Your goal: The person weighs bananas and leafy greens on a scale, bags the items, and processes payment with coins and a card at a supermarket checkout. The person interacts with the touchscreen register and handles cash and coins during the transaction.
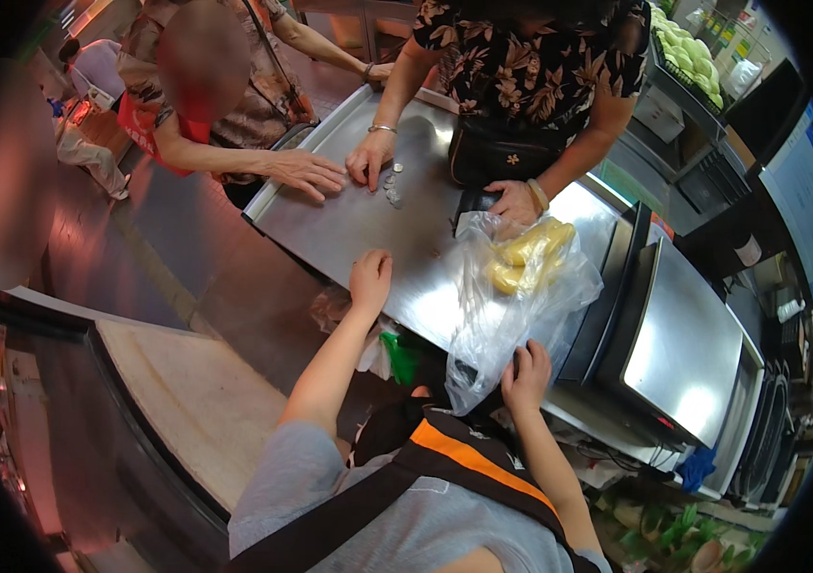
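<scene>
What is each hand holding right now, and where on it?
The right hand grips the clear plastic bag of yellow produce at its lower edge. The left hand holds nothing; it rests on the steel counter.

The surface (349,224) is brushed sheet metal, smooth and dully glossy, catching soft glare. The thin clear plastic bag (511,315) is crinkled and shiny, and the yellow fruit (526,253) inside looks smooth and matt. Small round metal coins (393,191) glint at the far side. The low pale slab (187,392) at near left looks matt and slightly rough, like stone or wood.
</scene>
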A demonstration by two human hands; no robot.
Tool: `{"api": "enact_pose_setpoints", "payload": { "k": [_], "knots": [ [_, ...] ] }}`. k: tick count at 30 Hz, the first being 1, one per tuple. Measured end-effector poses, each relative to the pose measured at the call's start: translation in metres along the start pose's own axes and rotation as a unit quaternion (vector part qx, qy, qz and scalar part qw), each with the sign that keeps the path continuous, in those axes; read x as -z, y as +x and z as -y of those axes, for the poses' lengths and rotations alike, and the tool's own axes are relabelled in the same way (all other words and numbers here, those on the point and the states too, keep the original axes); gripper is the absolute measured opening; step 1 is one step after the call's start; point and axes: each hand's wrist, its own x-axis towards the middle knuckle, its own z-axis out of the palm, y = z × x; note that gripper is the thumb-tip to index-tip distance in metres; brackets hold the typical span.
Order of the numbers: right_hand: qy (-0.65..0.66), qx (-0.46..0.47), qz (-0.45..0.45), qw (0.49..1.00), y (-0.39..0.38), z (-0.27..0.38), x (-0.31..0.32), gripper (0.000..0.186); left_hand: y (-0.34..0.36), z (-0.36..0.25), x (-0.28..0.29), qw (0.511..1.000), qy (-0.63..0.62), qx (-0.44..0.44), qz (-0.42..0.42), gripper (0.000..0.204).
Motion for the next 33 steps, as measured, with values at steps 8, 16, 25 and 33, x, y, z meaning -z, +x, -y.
{"api": "enact_pose_setpoints", "payload": {
  "k": [8,16,25,33],
  "knots": [
    [-0.012,0.005,0.017,1.0,0.004,0.002,0.003,0.031,0.035,0.015,-0.024,0.998,0.06,0.028,0.012,0.021],
    [-0.013,0.01,0.05,0.999,-0.002,0.0,0.007,0.034,0.078,0.019,-0.04,0.965,0.236,-0.081,0.083,0.05],
    [0.004,0.013,0.049,0.999,0.004,-0.002,0.007,0.038,0.076,0.033,-0.036,0.954,0.279,-0.045,0.103,0.052],
    [-0.006,0.011,0.049,0.999,0.005,-0.001,0.006,0.037,0.067,0.036,0.005,0.963,0.255,-0.033,0.082,0.048]
  ]
}}
